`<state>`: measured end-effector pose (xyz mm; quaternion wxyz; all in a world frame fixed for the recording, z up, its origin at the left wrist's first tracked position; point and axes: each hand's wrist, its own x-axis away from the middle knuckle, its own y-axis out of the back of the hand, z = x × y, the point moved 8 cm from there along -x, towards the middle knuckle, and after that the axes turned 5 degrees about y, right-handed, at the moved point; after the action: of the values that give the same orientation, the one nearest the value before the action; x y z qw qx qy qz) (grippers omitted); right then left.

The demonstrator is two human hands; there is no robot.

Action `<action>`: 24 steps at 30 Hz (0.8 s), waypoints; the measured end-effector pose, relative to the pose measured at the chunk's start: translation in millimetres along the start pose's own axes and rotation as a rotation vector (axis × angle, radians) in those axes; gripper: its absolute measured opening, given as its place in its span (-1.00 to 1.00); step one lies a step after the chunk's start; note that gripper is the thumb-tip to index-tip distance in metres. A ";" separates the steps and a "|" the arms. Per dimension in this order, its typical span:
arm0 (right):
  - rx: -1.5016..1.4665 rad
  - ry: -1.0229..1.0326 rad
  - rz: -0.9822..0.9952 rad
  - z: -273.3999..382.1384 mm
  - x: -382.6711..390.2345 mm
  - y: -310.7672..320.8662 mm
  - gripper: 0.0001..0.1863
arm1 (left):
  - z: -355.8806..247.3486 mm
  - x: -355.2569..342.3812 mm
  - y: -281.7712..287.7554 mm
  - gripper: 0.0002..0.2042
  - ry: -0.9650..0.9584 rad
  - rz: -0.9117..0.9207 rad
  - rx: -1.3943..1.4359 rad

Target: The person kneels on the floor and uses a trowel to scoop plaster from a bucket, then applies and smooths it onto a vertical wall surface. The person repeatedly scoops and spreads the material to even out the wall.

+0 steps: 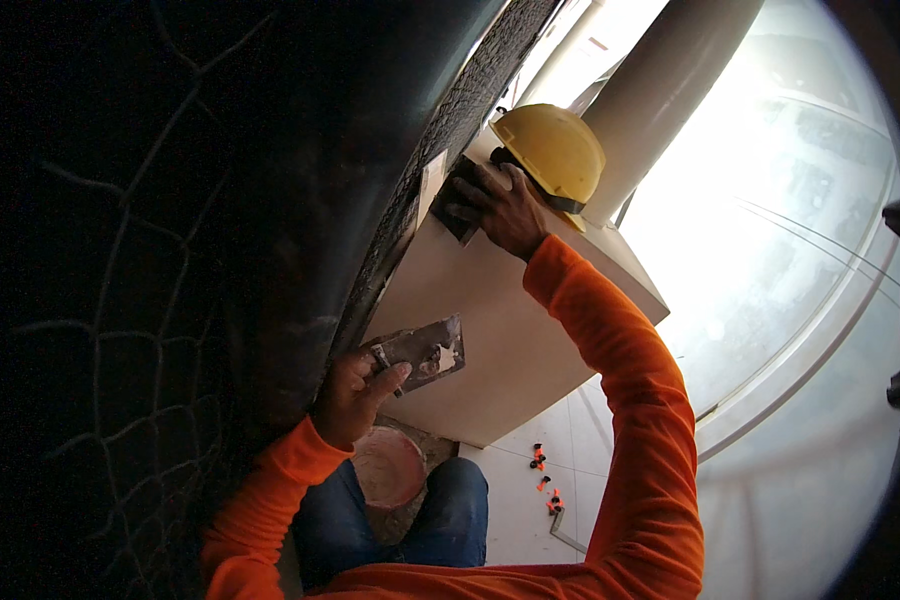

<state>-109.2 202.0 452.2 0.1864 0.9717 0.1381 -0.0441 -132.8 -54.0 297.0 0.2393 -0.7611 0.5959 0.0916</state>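
Note:
My left hand (350, 400) is closed round a putty knife (410, 358), its wide grey blade smeared with white and brown filler. The blade is held out over the pale, box-like panel (470, 320). Farther up, my right hand (510, 210) grips a dark, flat scraper blade (457, 228) by its upper part. That blade lies against the panel's far left end, next to the rough dark wall edge. Its handle, if any, is hidden by my fingers. A yellow hard hat (555, 150) sits just beyond my right hand, on the panel's far end.
Below my left hand a reddish bucket (388, 466) stands between my knees. Small orange and black pieces (540, 460) and a metal angle (567, 535) lie on the pale floor tiles. A thick round column (665, 90) rises behind the hat. Wire mesh (120, 200) hangs at left.

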 end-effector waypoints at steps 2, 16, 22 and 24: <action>-0.017 -0.026 0.073 -1.9 1.5 -10.2 -0.49 | 0.6 0.1 0.1 -0.72 -0.015 0.000 0.013; 0.069 -0.063 0.151 -11.0 65.1 -13.4 -0.44 | 17.8 1.0 5.4 -0.74 0.050 -0.123 0.036; 0.006 -0.086 0.164 -9.1 109.6 -5.5 -0.42 | 12.2 -2.1 5.3 -0.74 0.009 -0.087 0.042; -0.028 -0.114 0.196 -1.8 118.3 1.8 -0.38 | 8.6 -0.2 4.5 -0.74 0.012 -0.088 0.028</action>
<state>4.7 230.9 438.2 0.2109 0.9738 0.0320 -0.0791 -135.9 -50.5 288.4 0.2501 -0.7837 0.5645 0.0678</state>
